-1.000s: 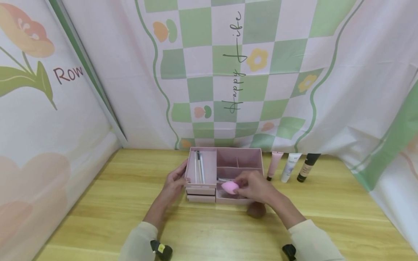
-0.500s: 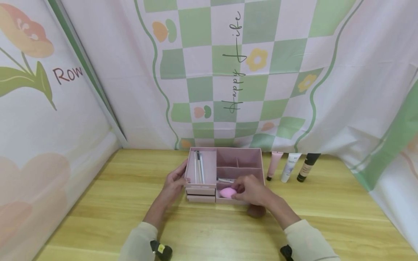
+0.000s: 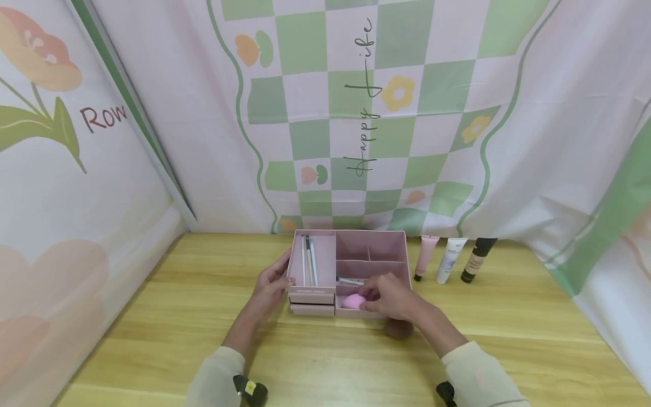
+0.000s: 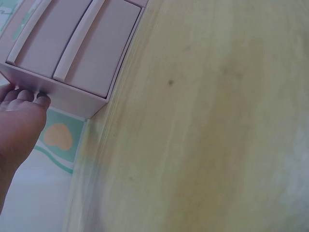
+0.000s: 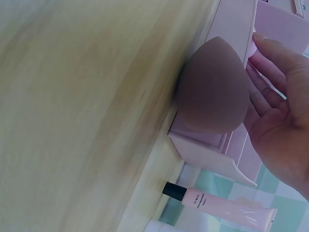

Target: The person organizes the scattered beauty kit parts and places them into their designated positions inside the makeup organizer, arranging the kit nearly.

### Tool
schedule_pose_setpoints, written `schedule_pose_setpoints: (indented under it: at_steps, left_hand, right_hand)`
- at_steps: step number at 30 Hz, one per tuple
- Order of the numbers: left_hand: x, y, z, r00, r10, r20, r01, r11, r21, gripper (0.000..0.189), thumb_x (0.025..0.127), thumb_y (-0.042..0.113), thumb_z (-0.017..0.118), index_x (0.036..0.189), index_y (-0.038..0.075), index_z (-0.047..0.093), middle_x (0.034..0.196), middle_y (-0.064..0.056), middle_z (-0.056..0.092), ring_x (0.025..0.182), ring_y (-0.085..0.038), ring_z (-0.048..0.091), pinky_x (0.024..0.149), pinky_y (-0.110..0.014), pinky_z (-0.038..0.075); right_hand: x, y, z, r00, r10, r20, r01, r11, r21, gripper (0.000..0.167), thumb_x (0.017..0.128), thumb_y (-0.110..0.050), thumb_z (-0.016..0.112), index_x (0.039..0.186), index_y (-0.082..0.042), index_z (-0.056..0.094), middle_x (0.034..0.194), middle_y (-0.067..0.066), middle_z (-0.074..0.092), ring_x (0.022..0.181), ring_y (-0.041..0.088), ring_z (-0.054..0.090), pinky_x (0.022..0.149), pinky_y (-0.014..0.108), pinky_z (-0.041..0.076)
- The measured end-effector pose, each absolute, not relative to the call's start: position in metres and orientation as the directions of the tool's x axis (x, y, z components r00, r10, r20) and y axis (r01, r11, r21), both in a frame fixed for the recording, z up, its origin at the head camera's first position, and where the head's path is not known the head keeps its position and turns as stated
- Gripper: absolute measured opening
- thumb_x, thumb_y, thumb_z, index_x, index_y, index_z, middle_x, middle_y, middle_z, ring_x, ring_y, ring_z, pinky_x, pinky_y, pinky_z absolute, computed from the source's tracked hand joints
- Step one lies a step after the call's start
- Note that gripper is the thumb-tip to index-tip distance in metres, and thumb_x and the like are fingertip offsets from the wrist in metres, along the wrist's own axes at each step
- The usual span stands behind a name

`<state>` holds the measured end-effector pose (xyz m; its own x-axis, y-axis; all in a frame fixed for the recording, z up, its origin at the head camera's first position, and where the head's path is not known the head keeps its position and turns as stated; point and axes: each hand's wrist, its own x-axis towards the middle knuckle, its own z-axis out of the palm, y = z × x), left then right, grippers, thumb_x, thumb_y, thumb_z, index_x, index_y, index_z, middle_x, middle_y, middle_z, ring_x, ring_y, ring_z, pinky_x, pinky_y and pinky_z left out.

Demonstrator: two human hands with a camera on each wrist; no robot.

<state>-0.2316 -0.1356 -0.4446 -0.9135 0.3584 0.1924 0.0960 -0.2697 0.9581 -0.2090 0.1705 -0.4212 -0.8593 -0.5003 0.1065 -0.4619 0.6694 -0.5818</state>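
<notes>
My right hand [image 3: 391, 295] pinches a pink makeup sponge [image 3: 352, 301] low in the front compartment of a pink desk organizer [image 3: 373, 270]. In the right wrist view the same hand [image 5: 282, 99] reaches over the front wall, hiding most of the sponge. My left hand [image 3: 272, 284] holds the organizer's left side, its thumb at the front corner. The left wrist view has that hand [image 4: 19, 121] against the side panel, beside the drawers [image 4: 99, 48]. A brown makeup sponge [image 5: 215, 89] lies on the table in front of the organizer, under the right wrist.
Slim brushes or pencils [image 3: 309, 263] lie in the left top tray. A pink tube [image 3: 425, 259], a white tube [image 3: 450, 261] and a black-capped tube [image 3: 477, 261] stand right of the organizer on the wooden table [image 3: 203, 282]. A patterned cloth [image 3: 351, 130] hangs behind.
My right hand has lowered the pink sponge toward the near left of the front compartment, then stays nearly still. The left hand keeps its place on the organizer.
</notes>
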Motion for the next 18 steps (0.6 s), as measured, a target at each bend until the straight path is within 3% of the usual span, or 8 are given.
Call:
schedule_pose_setpoints:
  at_steps: [5,12,18]
  left_hand:
    - [-0.231,-0.136,-0.445,-0.915,0.358,0.186,0.091,-0.265,0.96,0.079,0.087,-0.007,0.05,0.159,-0.004,0.017,0.172,-0.017,0.012,0.16,-0.033,0.011,0.125,-0.028,0.023]
    - [-0.231,-0.136,-0.444,-0.912,0.365,0.187,0.092,-0.263,0.96,0.079,0.088,-0.006,0.049,0.16,-0.003,0.016,0.172,-0.017,0.01,0.161,-0.033,0.008,0.128,-0.036,0.016]
    - [-0.231,-0.137,-0.444,-0.915,0.362,0.18,0.087,-0.26,0.962,0.08,0.088,-0.007,0.049,0.16,-0.003,0.016,0.172,-0.017,0.01,0.161,-0.033,0.009,0.127,-0.033,0.018]
  right_hand:
    - [-0.207,0.171,-0.42,-0.857,-0.506,0.098,-0.462,0.67,-0.582,0.022,0.085,-0.01,0.078,0.104,0.0,0.076,0.097,0.011,0.078,0.087,0.017,0.074,0.074,0.02,0.063]
    - [-0.199,0.177,-0.415,-0.849,-0.516,0.118,-0.478,0.653,-0.587,0.019,0.088,-0.008,0.074,0.105,0.0,0.076,0.1,0.012,0.078,0.09,0.02,0.075,0.075,0.021,0.064]
    - [-0.189,0.187,-0.406,-0.848,-0.511,0.143,-0.499,0.676,-0.543,0.019,0.089,-0.009,0.071,0.107,-0.003,0.077,0.104,0.012,0.079,0.09,0.019,0.075,0.075,0.025,0.065]
